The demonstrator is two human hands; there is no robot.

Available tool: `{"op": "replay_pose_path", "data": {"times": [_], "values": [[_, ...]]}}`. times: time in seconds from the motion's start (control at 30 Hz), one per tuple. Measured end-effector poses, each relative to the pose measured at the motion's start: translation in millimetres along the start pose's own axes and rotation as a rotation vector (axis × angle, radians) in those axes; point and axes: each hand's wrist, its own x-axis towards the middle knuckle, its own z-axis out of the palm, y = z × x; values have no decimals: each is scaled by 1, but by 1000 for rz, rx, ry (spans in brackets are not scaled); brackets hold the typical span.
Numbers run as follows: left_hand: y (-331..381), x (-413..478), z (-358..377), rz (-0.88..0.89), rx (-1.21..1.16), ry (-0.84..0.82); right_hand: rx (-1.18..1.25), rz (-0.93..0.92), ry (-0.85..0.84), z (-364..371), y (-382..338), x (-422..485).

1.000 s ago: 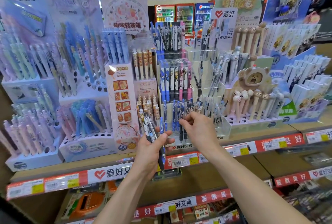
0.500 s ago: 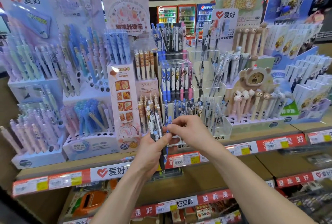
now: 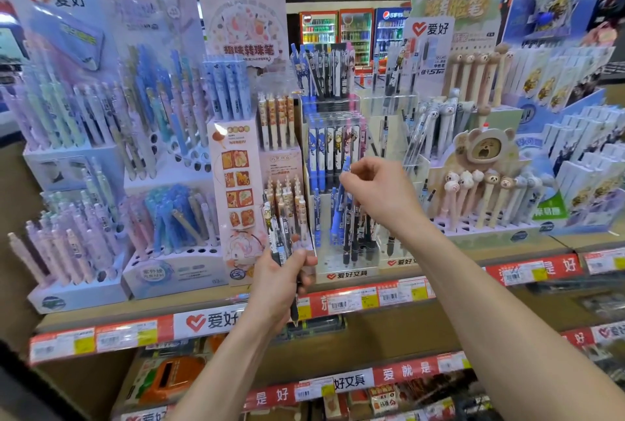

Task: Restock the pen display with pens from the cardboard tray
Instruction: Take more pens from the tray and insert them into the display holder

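A blue pen (image 3: 339, 214) stands tilted in the front row of the clear pen display (image 3: 345, 274), its tip down among the dark and blue pens already there. The right hand (image 3: 382, 194) pinches its upper end between thumb and curled fingers. The display sits at the front edge of the shelf (image 3: 473, 256), near its middle. Just left of it, the left hand (image 3: 280, 282) is wrapped round a bundle of pens (image 3: 280, 234) held upright, with their tips poking out below the fist. A food-print pen stand (image 3: 236, 190) rises behind that bundle, and a bear-topped pen stand (image 3: 483, 190) is beside the display on the right. Red price tags (image 3: 372, 299) line the shelf's front edge.
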Motion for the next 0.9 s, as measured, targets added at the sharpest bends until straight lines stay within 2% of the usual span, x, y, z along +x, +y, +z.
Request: {"op": "replay_pose_path", "data": {"times": [0.13, 0.3, 0.63, 0.9], "values": [[-2, 2, -1, 9, -4, 24, -171, -95, 55, 6, -7, 11], [-1, -1, 3, 18, -31, -6, -357, -105, 53, 17, -7, 24], [-4, -5, 1, 29, -33, -30, -420, -114, 13, 28, 7, 38], [-5, -5, -1, 26, -49, -14, -516, -15, -33, 39, 14, 37]]}}
